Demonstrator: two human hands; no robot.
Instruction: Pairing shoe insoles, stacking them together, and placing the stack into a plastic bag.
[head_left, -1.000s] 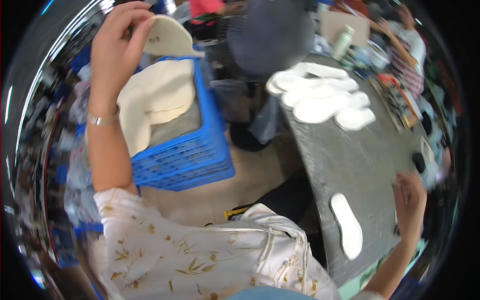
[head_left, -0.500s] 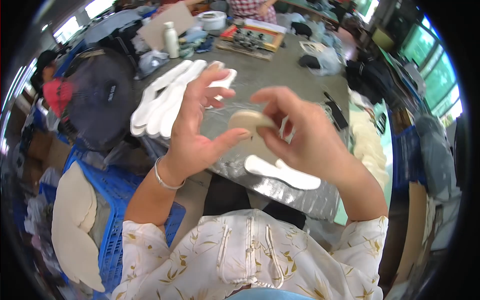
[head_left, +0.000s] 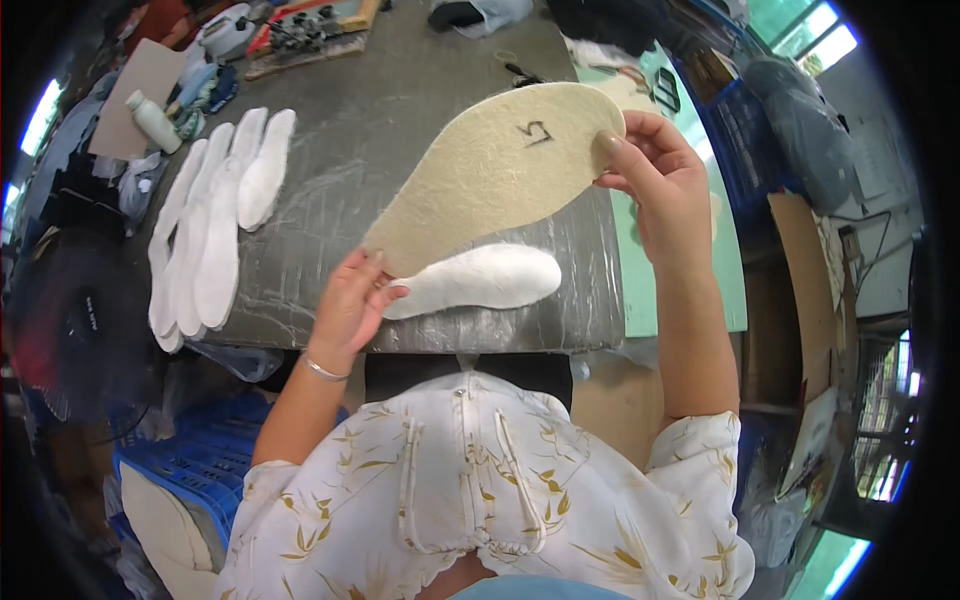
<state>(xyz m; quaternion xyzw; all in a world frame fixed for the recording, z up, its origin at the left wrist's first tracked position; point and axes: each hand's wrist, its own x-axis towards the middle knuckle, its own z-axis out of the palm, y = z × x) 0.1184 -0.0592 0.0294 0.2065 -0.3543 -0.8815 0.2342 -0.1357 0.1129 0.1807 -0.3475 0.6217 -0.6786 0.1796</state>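
Note:
A beige felt insole [head_left: 490,165] with a dark handwritten mark is stretched between my two hands, raised above the table and facing me. My left hand [head_left: 350,305] pinches its narrow lower-left end. At the wide upper-right end, my right hand [head_left: 665,180] grips the edge between thumb and fingers. Just below it on the table lies a single fluffy white insole [head_left: 490,277], its left end close to my left fingers. Several more white insoles [head_left: 215,220] lie side by side, partly overlapping, on the left part of the table.
The grey table [head_left: 340,200] has a plastic-like covering. A green board [head_left: 680,290] runs along its right side. A white bottle [head_left: 153,122] and a red-edged tray of metal parts [head_left: 305,30] stand at the far left. A blue crate [head_left: 200,450] holding beige sheets [head_left: 165,525] sits lower left.
The beige insole, earlier seen nearly edge-on in my right hand, is now turned broadside. My left hand has lowered and closed on its narrow end. The view has swung to the right.

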